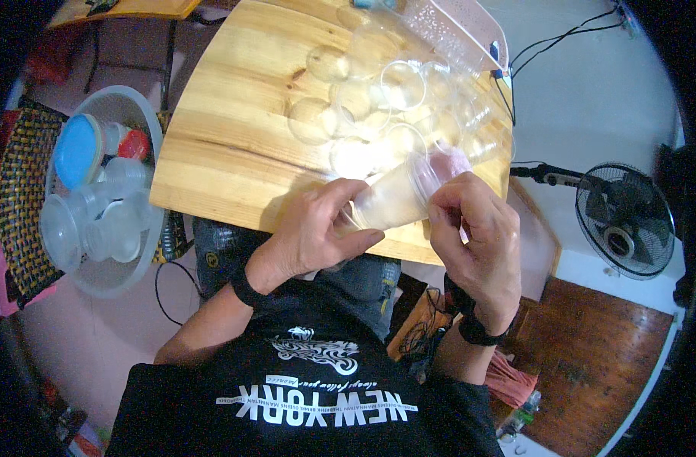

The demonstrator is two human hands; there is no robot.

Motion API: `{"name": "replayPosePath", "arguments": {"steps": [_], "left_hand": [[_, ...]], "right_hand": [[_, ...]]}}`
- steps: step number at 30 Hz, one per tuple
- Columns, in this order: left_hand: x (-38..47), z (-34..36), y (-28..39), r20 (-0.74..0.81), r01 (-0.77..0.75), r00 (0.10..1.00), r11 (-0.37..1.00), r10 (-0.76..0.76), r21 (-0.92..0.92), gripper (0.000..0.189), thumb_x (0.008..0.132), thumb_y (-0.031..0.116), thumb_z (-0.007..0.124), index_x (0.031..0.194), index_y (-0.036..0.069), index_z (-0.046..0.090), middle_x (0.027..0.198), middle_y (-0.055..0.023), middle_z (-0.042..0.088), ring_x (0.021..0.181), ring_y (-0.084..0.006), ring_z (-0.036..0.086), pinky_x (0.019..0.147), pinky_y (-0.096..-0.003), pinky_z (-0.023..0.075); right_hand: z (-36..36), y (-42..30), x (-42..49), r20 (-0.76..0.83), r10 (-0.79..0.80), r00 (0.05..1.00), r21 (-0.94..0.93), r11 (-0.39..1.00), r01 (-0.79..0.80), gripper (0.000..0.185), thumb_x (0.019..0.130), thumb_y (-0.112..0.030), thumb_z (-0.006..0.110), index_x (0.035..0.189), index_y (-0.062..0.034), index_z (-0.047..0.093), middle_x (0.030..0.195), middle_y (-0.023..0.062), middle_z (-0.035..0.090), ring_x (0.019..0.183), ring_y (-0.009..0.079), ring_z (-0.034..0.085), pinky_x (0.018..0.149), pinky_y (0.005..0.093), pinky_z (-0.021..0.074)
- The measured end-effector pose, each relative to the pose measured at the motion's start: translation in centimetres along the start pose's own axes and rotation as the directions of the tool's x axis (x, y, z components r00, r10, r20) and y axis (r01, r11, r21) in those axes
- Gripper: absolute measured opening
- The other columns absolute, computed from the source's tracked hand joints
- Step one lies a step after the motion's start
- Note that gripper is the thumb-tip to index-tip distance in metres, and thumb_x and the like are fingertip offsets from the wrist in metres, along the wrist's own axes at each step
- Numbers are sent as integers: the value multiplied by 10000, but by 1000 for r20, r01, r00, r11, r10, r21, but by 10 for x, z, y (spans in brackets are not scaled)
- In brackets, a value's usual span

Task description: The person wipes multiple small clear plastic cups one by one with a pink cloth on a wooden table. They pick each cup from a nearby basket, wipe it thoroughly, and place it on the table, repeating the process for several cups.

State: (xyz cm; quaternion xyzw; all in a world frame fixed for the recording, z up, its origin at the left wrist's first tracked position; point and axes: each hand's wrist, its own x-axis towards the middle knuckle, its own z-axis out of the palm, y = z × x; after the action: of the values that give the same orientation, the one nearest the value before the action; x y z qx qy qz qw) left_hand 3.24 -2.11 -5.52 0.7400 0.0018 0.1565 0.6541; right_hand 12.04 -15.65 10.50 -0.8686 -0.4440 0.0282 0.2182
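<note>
A clear plastic cup or tub (pixel 390 197) lies tilted on its side between my hands above the table's front edge. My left hand (pixel 319 228) grips its left end between thumb and fingers. In my right hand (pixel 476 228) is a pink cloth (pixel 452 163), bunched at the cup's rim on the right; my fingers hide part of it. Just beyond, several clear plastic cups and round containers (pixel 403 85) stand or lie together on the wooden table (pixel 228 143). Bright glare washes out some of them.
A pale pink perforated basket (pixel 468 28) stands at the table's far right. On the left, a translucent tub (pixel 145 108) holds plastic containers, a blue lid (pixel 76 149) and a red item (pixel 133 144). A black fan (pixel 625 220) is to the right, with cables (pixel 559 43) near the table's edge.
</note>
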Motion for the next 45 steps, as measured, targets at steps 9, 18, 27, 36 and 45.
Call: {"name": "replayPosePath", "arguments": {"steps": [9,18,27,36,45], "left_hand": [[1,0,-1,28,14,1000,999,-13,-43,523,779,319,765,1108,-32,560,917,-180,649,777,-277,663,678,-354,542],[0,-2,3,41,34,999,996,-30,-86,523,787,334,757,1117,-18,556,909,-168,654,781,-255,675,691,-355,553],[-1,1,1,13,5,1000,999,-4,-49,519,778,327,766,1109,-11,553,888,-159,644,740,-251,660,659,-351,544],[1,-4,3,31,-59,998,990,56,124,523,745,307,782,1091,-14,556,916,-166,638,752,-266,657,658,-359,538],[-2,-4,5,67,56,996,998,-56,1,464,767,285,774,1087,16,570,955,-137,637,792,-254,653,685,-349,540]], "right_hand": [[-20,14,-1,-336,261,905,68,965,-253,20,836,3,600,830,-1,581,754,93,631,607,139,579,565,277,464],[1,46,8,-308,444,841,395,864,-311,174,971,-84,538,1091,23,602,1022,92,664,705,73,617,471,162,419],[-10,27,-8,-136,410,902,380,862,-335,182,960,-117,568,1049,27,635,796,23,637,642,55,552,523,192,402],[0,24,-10,218,240,946,292,909,-298,116,933,-91,618,966,19,632,754,12,618,651,58,530,569,215,424],[-17,3,1,-16,333,943,339,889,-309,47,855,-29,662,859,-11,619,683,55,582,586,125,540,527,267,415]]}}
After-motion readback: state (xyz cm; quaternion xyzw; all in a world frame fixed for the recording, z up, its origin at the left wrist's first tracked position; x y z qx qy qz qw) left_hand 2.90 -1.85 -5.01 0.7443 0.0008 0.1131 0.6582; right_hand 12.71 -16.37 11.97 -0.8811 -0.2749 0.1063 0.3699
